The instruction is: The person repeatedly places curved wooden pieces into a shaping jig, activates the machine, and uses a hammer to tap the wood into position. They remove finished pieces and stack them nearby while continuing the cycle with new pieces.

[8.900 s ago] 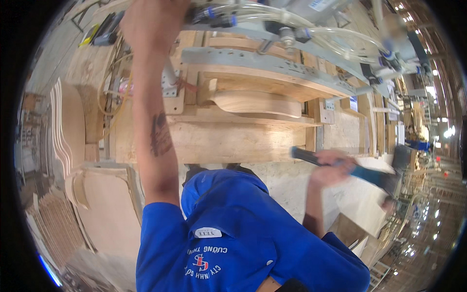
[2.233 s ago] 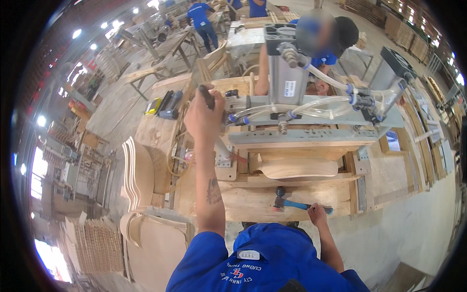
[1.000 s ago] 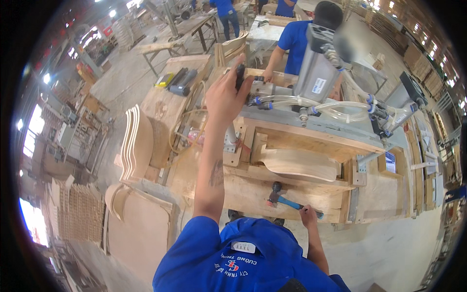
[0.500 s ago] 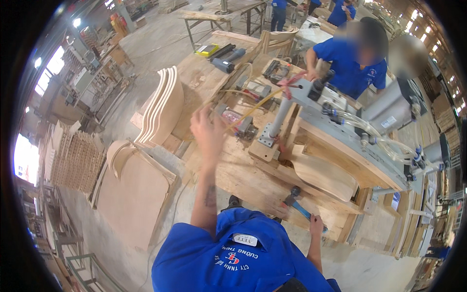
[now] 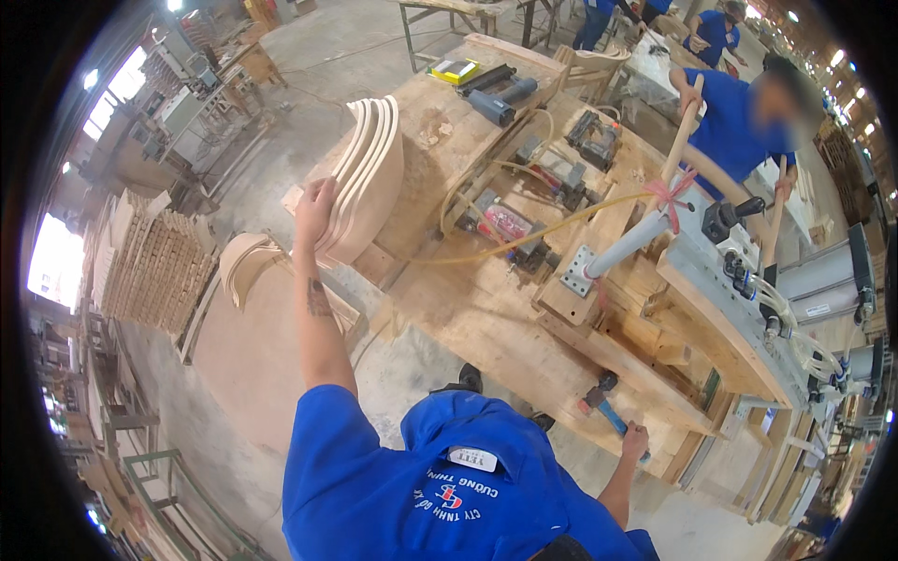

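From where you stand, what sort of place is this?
Most likely a furniture or bentwood workshop. The left hand rests on a stack of curved plywood panels, the right hand holds a hammer, and a pneumatic press sits on the wooden workbench.

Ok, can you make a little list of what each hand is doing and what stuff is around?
left hand: flat on the stack of curved plywood standing on edge
right hand: shut on the hammer, blue handle, head on the bench
bench: wooden, holds power tools and a yellow hose
press: grey, with clear tubes, at the right
co-worker: blue shirt, behind the press
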Action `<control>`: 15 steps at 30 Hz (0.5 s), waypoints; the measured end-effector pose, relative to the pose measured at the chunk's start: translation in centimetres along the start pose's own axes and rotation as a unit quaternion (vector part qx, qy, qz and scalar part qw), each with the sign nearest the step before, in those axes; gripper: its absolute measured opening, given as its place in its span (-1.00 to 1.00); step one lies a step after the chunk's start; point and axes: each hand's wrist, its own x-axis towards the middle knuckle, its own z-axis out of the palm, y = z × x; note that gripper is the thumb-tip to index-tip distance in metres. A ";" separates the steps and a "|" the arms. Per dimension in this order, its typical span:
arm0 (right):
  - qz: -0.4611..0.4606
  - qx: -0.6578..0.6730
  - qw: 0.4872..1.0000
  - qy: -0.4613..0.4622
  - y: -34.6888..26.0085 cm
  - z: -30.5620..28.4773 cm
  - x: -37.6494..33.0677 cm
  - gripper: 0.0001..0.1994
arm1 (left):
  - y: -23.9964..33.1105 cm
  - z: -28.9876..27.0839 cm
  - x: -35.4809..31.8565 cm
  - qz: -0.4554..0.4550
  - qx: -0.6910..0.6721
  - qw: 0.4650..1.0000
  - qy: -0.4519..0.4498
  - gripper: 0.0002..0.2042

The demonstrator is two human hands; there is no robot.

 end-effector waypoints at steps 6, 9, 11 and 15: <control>0.028 0.033 0.999 -0.002 -0.6 -0.3 -0.9 -0.57 | -3.2 0.8 0.8 0.062 -0.040 0.997 -0.026 -0.62; 0.035 0.021 0.999 0.024 -0.6 0.3 -0.8 -0.63 | -3.1 -0.4 0.7 0.123 -0.028 0.992 -0.012 -0.64; 0.066 0.033 0.997 0.026 -0.9 0.4 -0.6 -0.67 | -1.9 -0.8 0.8 0.117 -0.008 0.993 -0.001 -0.68; 0.058 0.044 0.997 -0.001 -0.6 0.0 0.3 -0.70 | 2.2 -2.6 2.1 0.158 0.002 0.987 0.038 -0.60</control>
